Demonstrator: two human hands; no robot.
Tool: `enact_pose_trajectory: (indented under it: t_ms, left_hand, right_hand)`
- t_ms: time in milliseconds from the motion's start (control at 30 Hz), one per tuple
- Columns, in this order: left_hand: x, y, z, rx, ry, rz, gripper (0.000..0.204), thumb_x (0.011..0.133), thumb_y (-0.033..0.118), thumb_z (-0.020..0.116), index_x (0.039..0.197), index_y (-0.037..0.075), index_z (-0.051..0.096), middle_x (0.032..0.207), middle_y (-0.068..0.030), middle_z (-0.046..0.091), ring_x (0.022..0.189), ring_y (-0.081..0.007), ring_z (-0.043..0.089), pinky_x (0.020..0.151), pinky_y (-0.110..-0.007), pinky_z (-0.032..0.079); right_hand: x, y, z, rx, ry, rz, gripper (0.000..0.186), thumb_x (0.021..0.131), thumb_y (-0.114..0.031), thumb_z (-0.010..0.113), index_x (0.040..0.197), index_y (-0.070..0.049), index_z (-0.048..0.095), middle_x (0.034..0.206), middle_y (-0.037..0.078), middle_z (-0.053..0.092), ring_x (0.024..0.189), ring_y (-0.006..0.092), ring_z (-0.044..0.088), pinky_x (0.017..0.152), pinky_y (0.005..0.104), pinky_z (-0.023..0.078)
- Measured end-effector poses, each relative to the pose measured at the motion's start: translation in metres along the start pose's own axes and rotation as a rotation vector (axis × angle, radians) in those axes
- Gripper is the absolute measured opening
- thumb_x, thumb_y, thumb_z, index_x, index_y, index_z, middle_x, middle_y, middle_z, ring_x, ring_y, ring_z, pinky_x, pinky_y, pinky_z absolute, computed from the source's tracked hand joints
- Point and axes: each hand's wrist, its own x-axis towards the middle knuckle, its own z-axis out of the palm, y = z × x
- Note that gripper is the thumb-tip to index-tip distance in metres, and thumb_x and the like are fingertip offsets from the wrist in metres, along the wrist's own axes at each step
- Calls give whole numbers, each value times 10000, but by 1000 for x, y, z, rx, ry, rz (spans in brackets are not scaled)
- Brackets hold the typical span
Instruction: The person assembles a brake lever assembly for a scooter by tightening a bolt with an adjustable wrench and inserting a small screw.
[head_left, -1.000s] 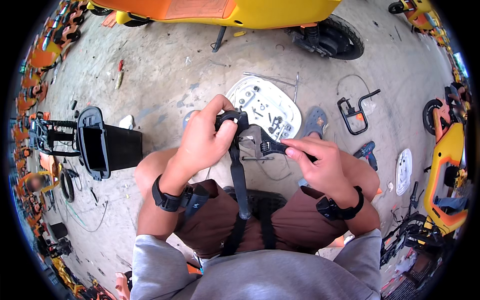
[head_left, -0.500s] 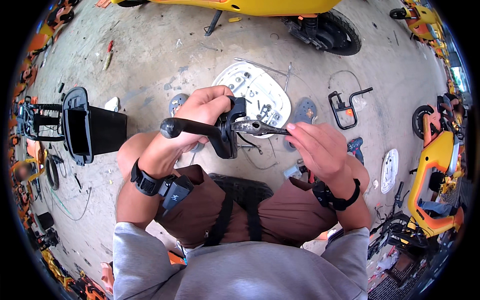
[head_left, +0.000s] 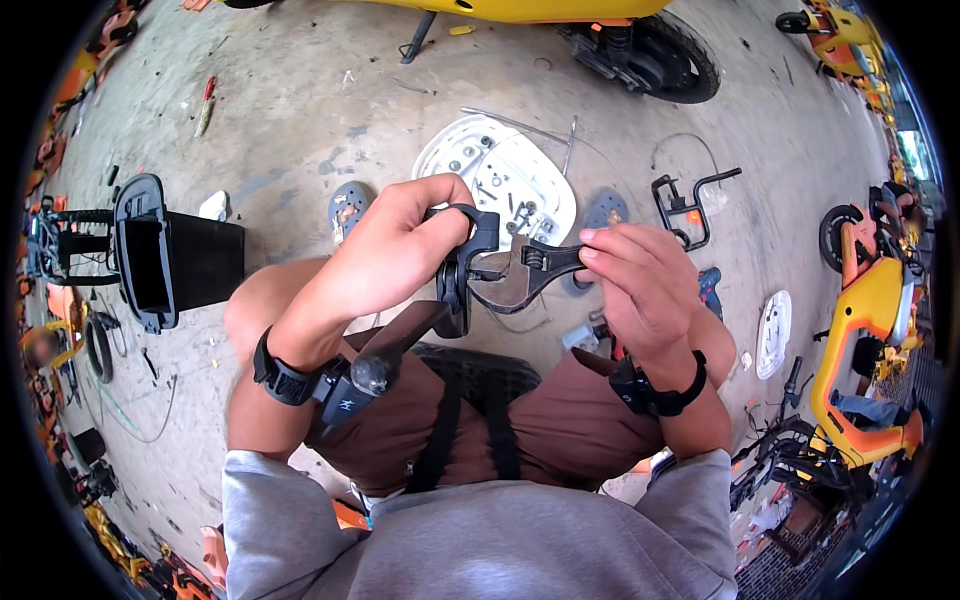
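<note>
My left hand (head_left: 405,240) is wrapped round the body of a black brake lever (head_left: 405,335). Its ball-tipped arm points down toward my left thigh. From the other side, my right hand (head_left: 640,280) pinches the handle of an adjustable wrench (head_left: 510,283) between thumb and fingers. The wrench's jaws, seen broadside, meet the right side of the lever's body. What exactly sits between the jaws is hard to make out. Beneath both hands on the floor lies a white tray-like panel (head_left: 548,172) with several bolts, nuts and washers on it.
A yellow scooter (head_left: 520,8) stands on its kickstand ahead. At left is a black bin-shaped box (head_left: 205,265). Right of the panel lie a black tubular bracket (head_left: 708,235) and a second white panel (head_left: 773,335). A red-handled tool (head_left: 207,105) rests far left.
The lever's arm has swung from pointing left to pointing down toward my lap. The wrench has rolled from edge-on to broadside, its jaws still against the lever's body.
</note>
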Motion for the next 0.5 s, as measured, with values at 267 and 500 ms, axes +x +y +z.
enact_pose_trajectory:
  t_ms: [267, 500]
  left_hand:
    - [6, -8, 4, -120, -121, -144, 160, 886, 103, 495, 886, 4, 620, 658, 51, 525, 560, -29, 434, 483, -226, 336]
    - [6, -14, 3, -177, -201, -192, 169, 896, 118, 476, 918, 27, 617, 643, 44, 522, 456, -31, 414, 398, -219, 304]
  right_hand:
    - [2, -10, -16, -185, -20, -64, 242, 722, -14, 715, 942, -112, 691, 1010, 25, 713, 940, 192, 657, 885, 364, 424]
    - [3, -16, -23, -274, 8, -81, 232, 758, -29, 726, 950, -153, 689, 1013, -6, 714, 986, 185, 660, 960, 368, 384]
